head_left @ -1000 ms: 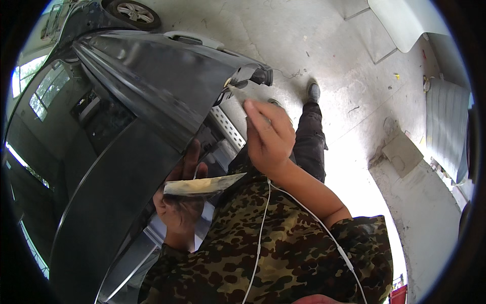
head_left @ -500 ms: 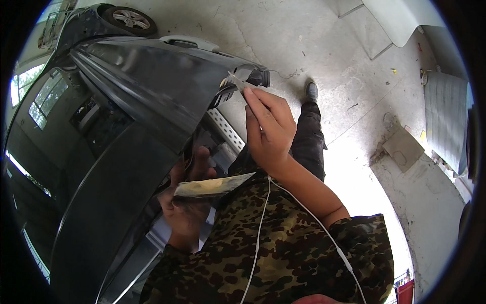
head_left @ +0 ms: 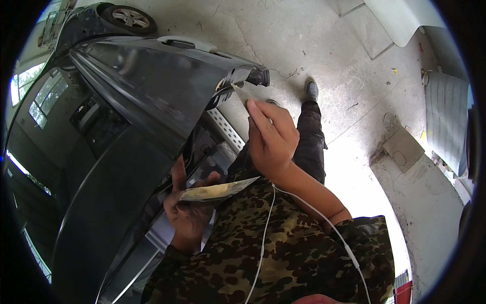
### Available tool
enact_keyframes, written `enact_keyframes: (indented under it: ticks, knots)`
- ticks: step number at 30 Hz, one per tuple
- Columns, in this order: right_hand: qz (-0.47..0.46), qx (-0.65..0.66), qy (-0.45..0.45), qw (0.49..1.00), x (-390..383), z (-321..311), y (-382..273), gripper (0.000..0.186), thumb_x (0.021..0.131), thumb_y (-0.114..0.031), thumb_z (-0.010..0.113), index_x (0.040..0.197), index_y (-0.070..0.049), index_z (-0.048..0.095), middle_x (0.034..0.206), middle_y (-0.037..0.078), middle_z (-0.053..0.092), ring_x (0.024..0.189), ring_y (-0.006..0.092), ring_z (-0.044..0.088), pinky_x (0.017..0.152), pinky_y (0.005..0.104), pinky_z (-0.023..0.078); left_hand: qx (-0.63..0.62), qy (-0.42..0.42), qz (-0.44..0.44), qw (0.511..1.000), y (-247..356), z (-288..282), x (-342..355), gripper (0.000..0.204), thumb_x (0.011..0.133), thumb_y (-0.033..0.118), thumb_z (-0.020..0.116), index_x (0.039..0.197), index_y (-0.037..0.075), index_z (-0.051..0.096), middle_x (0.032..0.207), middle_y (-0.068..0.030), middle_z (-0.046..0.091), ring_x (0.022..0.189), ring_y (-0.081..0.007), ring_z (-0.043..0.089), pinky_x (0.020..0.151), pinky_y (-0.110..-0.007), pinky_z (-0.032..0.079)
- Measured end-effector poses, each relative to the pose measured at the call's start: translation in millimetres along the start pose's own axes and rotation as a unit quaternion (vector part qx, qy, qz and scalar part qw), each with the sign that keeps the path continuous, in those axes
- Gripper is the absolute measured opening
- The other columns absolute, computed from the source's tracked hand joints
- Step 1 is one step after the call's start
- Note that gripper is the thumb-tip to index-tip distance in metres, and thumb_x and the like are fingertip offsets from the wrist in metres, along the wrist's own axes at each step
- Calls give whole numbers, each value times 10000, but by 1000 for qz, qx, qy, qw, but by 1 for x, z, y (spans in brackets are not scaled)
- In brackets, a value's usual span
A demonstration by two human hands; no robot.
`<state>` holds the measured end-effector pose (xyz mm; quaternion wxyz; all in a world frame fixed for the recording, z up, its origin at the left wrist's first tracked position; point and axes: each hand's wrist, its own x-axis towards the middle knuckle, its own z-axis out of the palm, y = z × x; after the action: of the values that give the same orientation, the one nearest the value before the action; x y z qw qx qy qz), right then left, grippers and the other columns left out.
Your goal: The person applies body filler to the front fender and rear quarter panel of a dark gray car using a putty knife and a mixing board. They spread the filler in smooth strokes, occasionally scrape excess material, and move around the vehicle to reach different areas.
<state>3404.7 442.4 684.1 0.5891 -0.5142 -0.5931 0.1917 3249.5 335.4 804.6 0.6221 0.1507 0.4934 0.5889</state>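
Observation:
My right hand [head_left: 271, 137] is closed on a thin scraper blade [head_left: 241, 95], angled up toward the end of a dark grey car panel [head_left: 147, 76]. The blade's tip is beside a small yellowish patch [head_left: 219, 86] on that end; contact is unclear. Lower left, my left hand [head_left: 185, 213] holds a flat spreader plate [head_left: 220, 188] with pale yellow paste on it, its fingers partly hidden behind the plate.
Dark glossy glass and bodywork [head_left: 101, 192] fill the left, with a wheel [head_left: 126, 17] at top. A white bent panel [head_left: 397, 17], grey sheeting [head_left: 443, 121] and a square board [head_left: 404, 149] lie at right. My legs stand on concrete floor [head_left: 354, 81].
The scraper came up into view at the patch, then drew slightly down and right. My left hand and its plate have moved a little rightward.

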Motion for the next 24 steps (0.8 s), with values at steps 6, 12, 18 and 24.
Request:
enact_keyframes:
  ticks: [6, 12, 18, 24]
  knots:
    - [1, 28, 16, 999, 9, 10, 5, 532, 605, 99, 649, 1123, -16, 678, 1050, 120, 672, 841, 283, 652, 709, 332, 538, -12, -40, 26, 999, -6, 3, 2, 286, 1032, 216, 437, 1305, 129, 433, 1559, -229, 105, 1209, -477, 518, 947, -530, 535]
    - [-34, 64, -25, 997, 1, 11, -10, 528, 604, 101, 640, 1117, -20, 678, 1025, 118, 679, 856, 281, 662, 719, 335, 549, -215, -51, -49, 974, -3, 5, 1, 644, 1041, 201, 411, 1546, 327, 33, 1365, -354, 401, 1223, -386, 522, 993, -443, 503]
    - [152, 141, -100, 973, 14, -38, -15, 322, 809, 62, 633, 1122, 0, 673, 1057, 156, 679, 893, 257, 666, 769, 302, 527, 148, -81, 91, 981, -23, -12, 1, 448, 1034, 235, 461, 1446, 146, 311, 1352, -190, 434, 1134, -275, 560, 937, -426, 522]
    - [312, 373, -231, 842, 60, -100, -22, 269, 910, -40, 597, 1162, 38, 650, 1128, 113, 667, 1014, 147, 596, 876, 252, 440, 67, -70, 92, 991, -46, -2, 13, 316, 1020, 152, 483, 1276, -33, 494, 1610, -145, 131, 1327, -261, 437, 1038, -423, 422]
